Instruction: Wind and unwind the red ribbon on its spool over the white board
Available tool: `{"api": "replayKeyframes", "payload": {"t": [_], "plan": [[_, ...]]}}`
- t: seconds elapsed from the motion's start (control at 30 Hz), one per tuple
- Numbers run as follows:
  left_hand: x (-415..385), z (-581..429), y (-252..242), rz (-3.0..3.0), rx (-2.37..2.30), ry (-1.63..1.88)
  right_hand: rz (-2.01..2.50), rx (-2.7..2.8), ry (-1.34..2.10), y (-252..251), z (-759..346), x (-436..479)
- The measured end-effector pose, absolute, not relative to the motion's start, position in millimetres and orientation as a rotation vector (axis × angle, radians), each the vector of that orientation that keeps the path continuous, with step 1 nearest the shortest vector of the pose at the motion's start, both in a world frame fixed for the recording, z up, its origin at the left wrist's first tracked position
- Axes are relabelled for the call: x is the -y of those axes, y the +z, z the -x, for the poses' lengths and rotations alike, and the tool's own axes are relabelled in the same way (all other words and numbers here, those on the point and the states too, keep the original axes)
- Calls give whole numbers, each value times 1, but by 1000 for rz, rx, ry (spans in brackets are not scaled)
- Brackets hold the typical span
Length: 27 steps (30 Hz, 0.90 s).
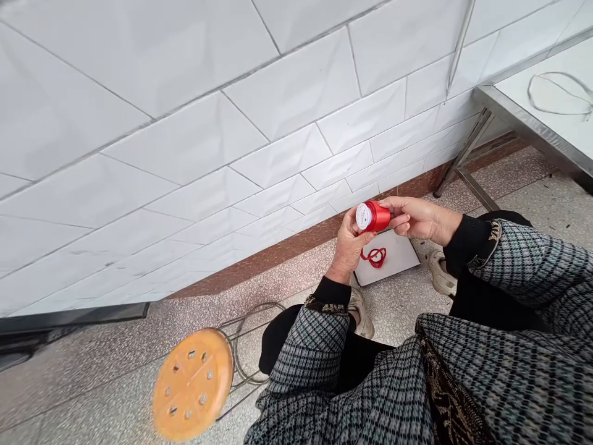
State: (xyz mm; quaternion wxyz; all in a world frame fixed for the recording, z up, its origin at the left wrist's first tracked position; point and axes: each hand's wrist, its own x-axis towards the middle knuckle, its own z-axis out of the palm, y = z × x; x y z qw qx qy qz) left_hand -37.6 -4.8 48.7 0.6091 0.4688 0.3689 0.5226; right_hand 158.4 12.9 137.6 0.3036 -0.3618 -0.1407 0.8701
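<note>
A spool of red ribbon or thread [380, 216] with a white, printed round end is held up in front of me between both hands. My left hand [346, 242] is closed around the white-ended side, thumb below it. At the other end, the fingers of my right hand [414, 216] pinch the red side. Beneath the spool, a loosely looped red cord [376, 257] lies on a white board [393, 262] on the floor. Whether the cord joins the spool is hidden by my left hand.
An orange round stool [192, 383] with metal legs lies to my left. A metal-framed table [519, 111] bearing a loop of pale cord [560, 93] stands at right. White wall tiles [287, 154] rise ahead, and my shoes [442, 275] flank the board.
</note>
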Motion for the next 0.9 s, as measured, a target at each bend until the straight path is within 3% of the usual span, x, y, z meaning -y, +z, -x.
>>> {"api": "replayKeyframes", "payload": {"t": [0.23, 0.4, 0.63, 0.9], "plan": [[-4, 45, 49, -1385, -803, 1056, 994, 450, 2419, 140, -167, -11], [5, 35, 51, -1079, -727, 1063, 933, 491, 2323, 141, -158, 4], [14, 10, 49, -788, -752, 1124, 1095, 587, 1880, 138, -140, 12], [17, 11, 44, -787, -791, 1269, 1031, 314, 1957, 136, -145, -3]]}}
